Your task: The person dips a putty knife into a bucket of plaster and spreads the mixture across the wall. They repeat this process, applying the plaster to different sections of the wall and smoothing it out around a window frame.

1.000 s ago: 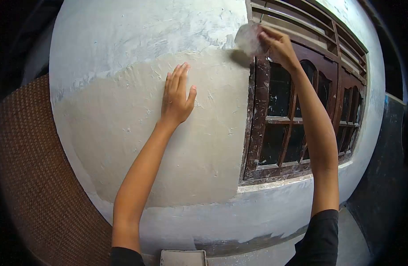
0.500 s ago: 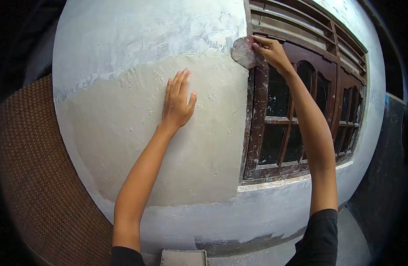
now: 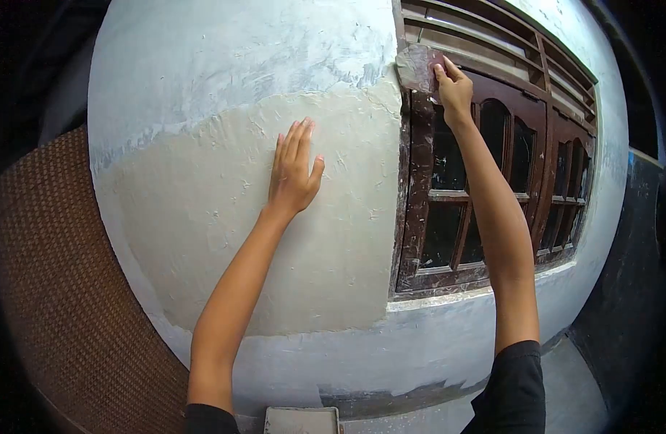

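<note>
Flanking the flecked wooden window [image 3: 539, 155], ridged beige putty [image 3: 333, 239] coats the bluish-white wall [image 3: 224, 58]. The right hand [image 3: 452, 83] pinches a thin, smeared scraper [image 3: 417, 69] at the window's upper left edge; the left hand [image 3: 295, 168], fingers extended, holding nothing, lies over the putty. Farther left stands a woven mat [image 3: 65, 289]; below and left of the window, a tray [image 3: 302, 410].
</note>
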The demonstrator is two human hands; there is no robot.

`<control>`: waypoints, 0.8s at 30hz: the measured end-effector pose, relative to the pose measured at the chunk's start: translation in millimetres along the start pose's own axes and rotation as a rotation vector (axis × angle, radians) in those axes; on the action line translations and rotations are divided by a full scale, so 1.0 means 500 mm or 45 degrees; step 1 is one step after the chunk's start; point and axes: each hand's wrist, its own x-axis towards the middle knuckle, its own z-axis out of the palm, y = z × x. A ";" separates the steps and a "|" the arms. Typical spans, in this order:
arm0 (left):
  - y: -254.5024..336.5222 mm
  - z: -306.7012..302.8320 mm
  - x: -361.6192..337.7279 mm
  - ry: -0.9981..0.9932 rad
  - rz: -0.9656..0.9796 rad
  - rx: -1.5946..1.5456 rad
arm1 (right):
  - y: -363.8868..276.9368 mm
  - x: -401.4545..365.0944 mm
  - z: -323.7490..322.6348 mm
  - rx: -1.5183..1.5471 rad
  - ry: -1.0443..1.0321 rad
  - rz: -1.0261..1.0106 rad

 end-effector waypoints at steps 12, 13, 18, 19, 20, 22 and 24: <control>0.010 -0.012 -0.016 -0.017 -0.019 -0.008 | 0.008 -0.003 0.003 0.068 -0.052 -0.111; 0.010 -0.012 -0.018 -0.018 -0.022 -0.010 | 0.005 -0.017 -0.003 0.096 -0.251 -0.185; 0.019 -0.004 -0.024 -0.041 -0.049 -0.005 | -0.005 -0.051 -0.002 -0.360 -0.409 -0.206; 0.020 -0.004 -0.025 -0.042 -0.053 -0.007 | -0.001 -0.037 -0.004 -0.242 -0.162 -0.154; 0.021 -0.006 -0.027 -0.041 -0.053 -0.001 | -0.005 -0.031 -0.004 -0.121 0.083 -0.101; 0.022 -0.008 -0.032 -0.050 -0.044 0.006 | -0.005 -0.040 -0.008 -0.076 0.098 -0.088; 0.021 -0.007 -0.038 -0.046 -0.058 0.003 | -0.003 -0.058 -0.005 0.077 -0.287 -0.198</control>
